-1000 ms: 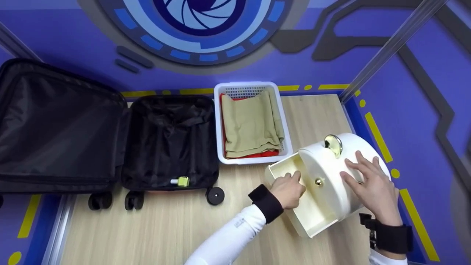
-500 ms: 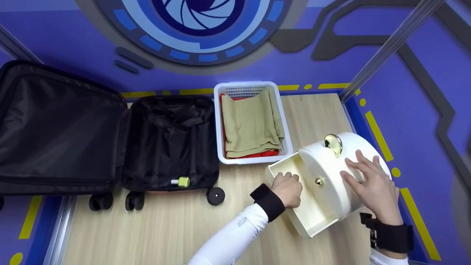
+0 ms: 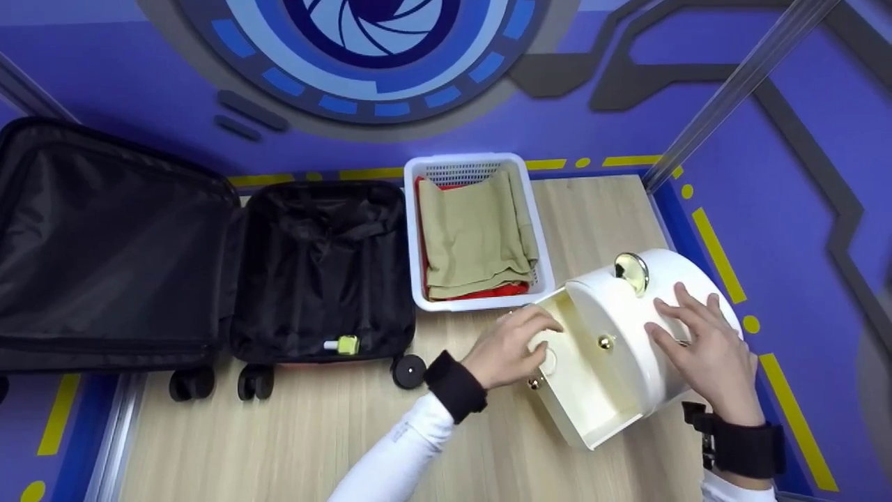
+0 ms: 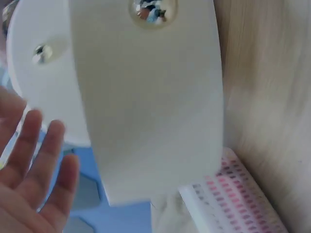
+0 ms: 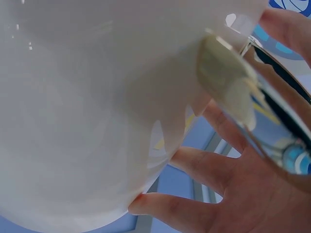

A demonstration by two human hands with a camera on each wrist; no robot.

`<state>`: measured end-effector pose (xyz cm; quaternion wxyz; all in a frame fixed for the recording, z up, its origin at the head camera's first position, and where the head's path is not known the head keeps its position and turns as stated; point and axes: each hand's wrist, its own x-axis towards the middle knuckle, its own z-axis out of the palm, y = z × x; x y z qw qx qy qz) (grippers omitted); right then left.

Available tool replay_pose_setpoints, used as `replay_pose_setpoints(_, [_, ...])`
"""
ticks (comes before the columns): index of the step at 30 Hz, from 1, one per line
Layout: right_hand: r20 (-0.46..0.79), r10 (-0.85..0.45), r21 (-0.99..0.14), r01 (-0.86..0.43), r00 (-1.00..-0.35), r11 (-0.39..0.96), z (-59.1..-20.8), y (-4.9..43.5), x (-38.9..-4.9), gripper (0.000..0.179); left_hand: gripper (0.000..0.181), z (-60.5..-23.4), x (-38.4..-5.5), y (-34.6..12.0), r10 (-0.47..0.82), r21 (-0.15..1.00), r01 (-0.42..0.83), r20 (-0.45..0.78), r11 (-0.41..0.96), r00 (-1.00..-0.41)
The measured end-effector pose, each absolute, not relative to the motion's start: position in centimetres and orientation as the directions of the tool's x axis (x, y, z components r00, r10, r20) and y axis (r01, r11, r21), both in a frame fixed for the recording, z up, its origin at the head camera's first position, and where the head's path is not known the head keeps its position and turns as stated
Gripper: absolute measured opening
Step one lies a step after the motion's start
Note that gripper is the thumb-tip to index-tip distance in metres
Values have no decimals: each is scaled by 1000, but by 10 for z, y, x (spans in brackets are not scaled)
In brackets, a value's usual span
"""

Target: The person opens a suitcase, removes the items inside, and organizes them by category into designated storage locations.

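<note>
A white round-topped storage box (image 3: 672,275) stands at the right with its lower drawer (image 3: 592,397) pulled out. My left hand (image 3: 509,348) is at the drawer's outer edge, fingers over the front panel. In the left wrist view its fingers (image 4: 36,160) are extended and spread beside the drawer front (image 4: 150,107). A small round knob (image 4: 153,12) sits on that panel. My right hand (image 3: 711,355) rests on the box's curved top with fingers spread; its fingertips touch the white shell (image 5: 87,121) in the right wrist view, near a shiny gold-toned handle (image 5: 243,92).
A white basket (image 3: 481,305) with folded khaki cloth (image 3: 474,237) over red cloth (image 3: 516,289) stands behind the drawer. An open black suitcase (image 3: 320,279) lies left, with a yellow-green tag (image 3: 347,344). Blue patterned panels (image 3: 390,139) border the wooden tabletop (image 3: 334,432).
My left hand has come out of the drawer and moved left to its front edge, its curled fingers opening. The right hand stays on the box; the drawer stays pulled out.
</note>
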<state>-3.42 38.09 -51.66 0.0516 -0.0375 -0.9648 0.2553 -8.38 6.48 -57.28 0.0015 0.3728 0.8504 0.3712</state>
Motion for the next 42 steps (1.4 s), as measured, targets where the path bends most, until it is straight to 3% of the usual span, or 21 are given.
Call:
replay_pose_setpoints(3, [88, 105, -503, 47, -991, 863, -516, 381, -33, 49, 32, -582, -77, 44, 557, 720, 571, 306, 395, -772])
replay_pose_setpoints(7, [97, 110, -504, 47, -989, 862, -516, 381, -33, 48, 32, -604, -64, 22, 526, 837, 426, 203, 345, -826])
replay_pose_setpoints(13, [88, 101, -502, 44, -991, 864, -515, 380, -34, 49, 32, -644, -44, 13, 594, 914, 229, -17, 336, -804])
replay_pose_setpoints(18, [69, 101, -500, 53, -992, 864, -514, 379, -34, 50, 34, -661, -34, 23, 602, 944, 124, -90, 305, -793])
replay_pose_setpoints(27, [69, 93, -498, 47, -993, 866, -513, 380, -35, 49, 23, -659, -34, 50, 539, 943, 165, -18, 288, -842])
replay_pose_setpoints(32, [86, 99, -493, 44, -991, 869, -513, 382, -34, 49, 20, -655, -37, 61, 537, 924, 232, 34, 305, -843])
replay_pose_setpoints(35, [93, 99, -496, 40, -991, 867, -513, 382, -34, 50, 19, -654, -39, 70, 528, 937, 209, 32, 280, -849])
replay_pose_setpoints(42, [73, 95, -496, 47, -993, 867, -515, 380, -34, 51, 54, -646, -40, 101, 590, 935, 152, -72, 321, -804])
